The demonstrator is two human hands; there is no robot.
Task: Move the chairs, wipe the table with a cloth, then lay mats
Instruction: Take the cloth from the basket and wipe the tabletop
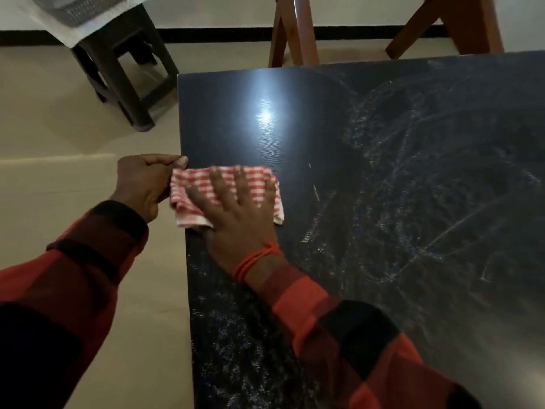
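A red-and-white checked cloth lies folded on the dark glossy table, at its left edge. My right hand presses flat on the cloth with fingers spread. My left hand is just off the table's left edge, its thumb and fingers curled around the edge next to the cloth's left end. Whitish wipe streaks and speckles cover the table's right and near parts.
A dark stool with a white cover over it stands on the beige floor at the upper left. Brown wooden chair legs rise behind the table's far edge, with more wooden legs further right.
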